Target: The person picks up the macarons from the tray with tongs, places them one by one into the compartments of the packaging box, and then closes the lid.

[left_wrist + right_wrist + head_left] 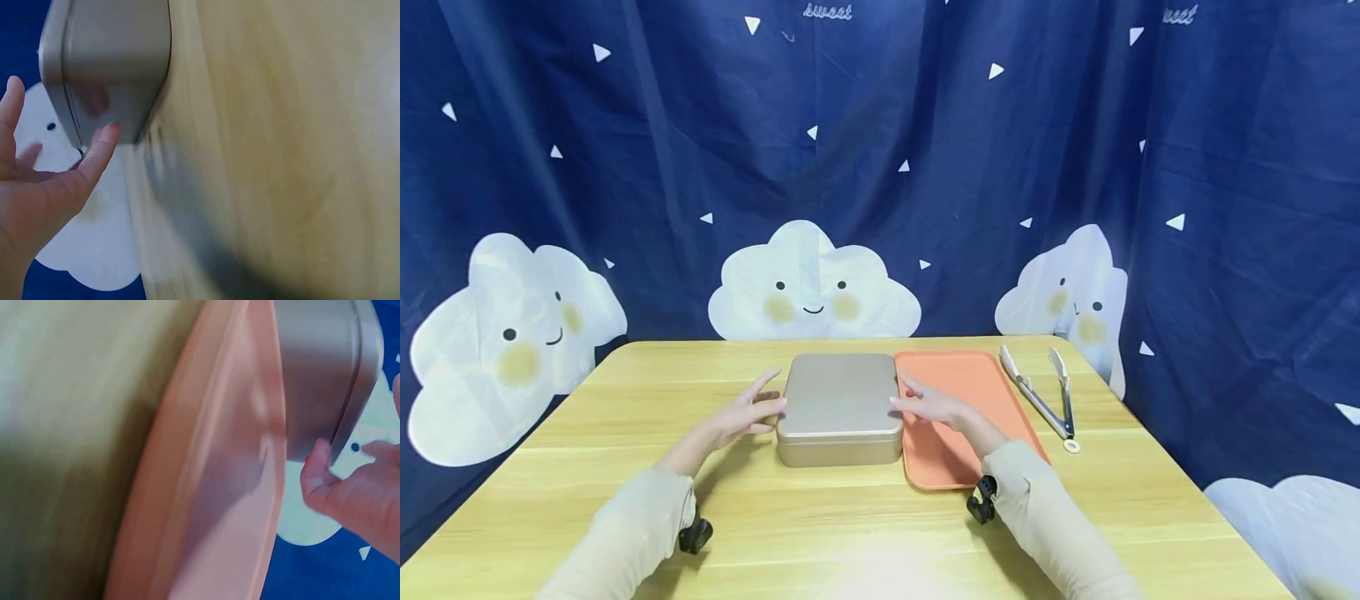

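Note:
A closed, champagne-coloured metal tin box [842, 396] with rounded corners stands on the wooden table. My left hand [743, 417] is at its left side, fingers spread and the thumb nearest the wall. In the left wrist view, that thumb [103, 140] is beside the tin's side, which shows a blurry reflection of it. On the opposite side is my right hand [934, 406], its fingers relaxed and its thumb at the lid's right edge. The right wrist view puts the right thumb [320, 456] close by the lid seam. Neither hand grips anything.
An orange tray [973, 383] lies against the tin's right side, beneath my right hand. Metal tongs [1039, 405] with spread arms rest to the right of the tray. A dark blue curtain [865, 125] with smiling clouds hangs behind the table [820, 533].

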{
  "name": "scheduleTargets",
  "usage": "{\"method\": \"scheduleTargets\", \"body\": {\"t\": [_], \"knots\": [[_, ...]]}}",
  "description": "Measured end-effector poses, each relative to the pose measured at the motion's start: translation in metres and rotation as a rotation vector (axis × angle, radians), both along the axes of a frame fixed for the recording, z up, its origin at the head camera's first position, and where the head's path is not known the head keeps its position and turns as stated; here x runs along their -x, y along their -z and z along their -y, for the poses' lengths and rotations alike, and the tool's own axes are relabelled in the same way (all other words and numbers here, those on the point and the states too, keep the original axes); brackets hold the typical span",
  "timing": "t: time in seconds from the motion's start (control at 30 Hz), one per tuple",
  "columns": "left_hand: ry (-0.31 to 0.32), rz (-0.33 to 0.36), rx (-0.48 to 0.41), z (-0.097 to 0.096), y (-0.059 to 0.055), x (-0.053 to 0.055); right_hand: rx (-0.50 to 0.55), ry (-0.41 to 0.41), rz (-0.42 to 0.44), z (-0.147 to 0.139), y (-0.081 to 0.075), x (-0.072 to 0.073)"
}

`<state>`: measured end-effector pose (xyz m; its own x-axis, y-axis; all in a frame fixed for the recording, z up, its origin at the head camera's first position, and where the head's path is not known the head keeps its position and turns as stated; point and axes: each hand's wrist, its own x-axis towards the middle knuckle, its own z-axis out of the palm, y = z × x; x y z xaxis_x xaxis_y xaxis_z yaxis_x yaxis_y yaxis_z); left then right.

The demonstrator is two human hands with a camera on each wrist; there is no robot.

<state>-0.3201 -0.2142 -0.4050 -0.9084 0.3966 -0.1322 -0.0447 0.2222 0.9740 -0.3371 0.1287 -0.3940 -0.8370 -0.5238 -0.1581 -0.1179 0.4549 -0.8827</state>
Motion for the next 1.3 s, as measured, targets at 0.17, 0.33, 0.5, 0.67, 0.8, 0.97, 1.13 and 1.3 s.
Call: {"method": "scheduleTargets", "body": {"t": [0.17,0.33,0.5,0.67,0.8,0.97,1.13,1.3], "knots": [[0.08,-0.019,0.068,0.001,0.002,0.012,0.01,-0.124,-0.024,-0.005,0.013,0.015],[0.098,-0.022,0.087,0.003,0.005,0.018,0.044,-0.118,0.008,-0.006,0.014,0.026],[0.099,0.001,0.1,0.008,0.004,0.017,0.06,-0.113,0.08,0.001,0.01,0.029],[0.059,0.018,0.144,0.007,0.001,0.013,0.092,-0.149,0.088,0.002,0.011,0.031],[0.052,0.005,0.194,0.001,-0.001,0.014,0.048,-0.124,0.085,-0.002,0.009,0.031],[0.054,0.02,0.207,-0.005,-0.002,0.017,-0.02,-0.11,0.1,-0.007,0.007,0.033],[0.054,0.042,0.192,-0.003,0.004,0.014,-0.031,-0.093,0.143,-0.005,0.011,0.032],[0.048,0.044,0.185,0.0,0.004,0.015,-0.031,-0.112,0.121,-0.004,0.011,0.033]]}}
